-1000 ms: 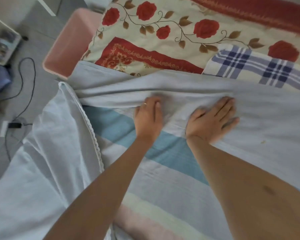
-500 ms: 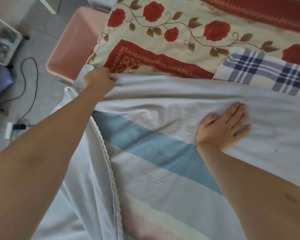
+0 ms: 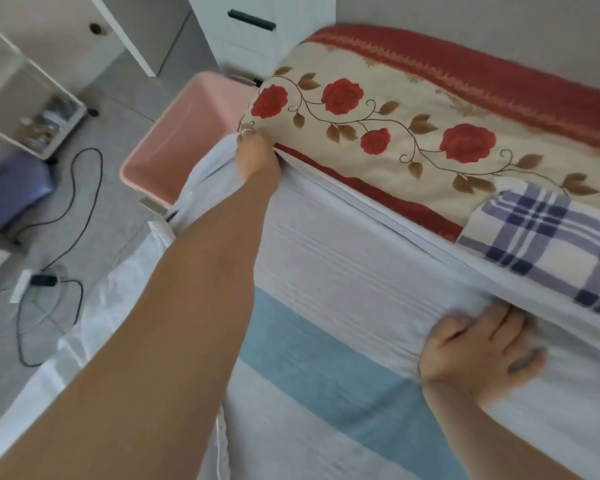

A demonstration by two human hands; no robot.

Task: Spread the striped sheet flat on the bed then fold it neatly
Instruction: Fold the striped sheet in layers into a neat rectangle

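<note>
Pinching the striped sheet (image 3: 326, 258) at its far corner w/ L hand (image 3: 255, 152); R hand (image 3: 478, 351), fingers flat & spread, presses the fold edge running between them.

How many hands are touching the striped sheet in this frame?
2. The left hand grips the far-left end of the striped sheet beside the floral quilt; the right hand rests on it near the plaid cloth.

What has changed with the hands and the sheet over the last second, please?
The left hand left the middle of the striped sheet, reached out to its far left corner and took hold of it beside the rose quilt. The right hand stayed pressed on the sheet, and the checked cloth did not move.
</note>
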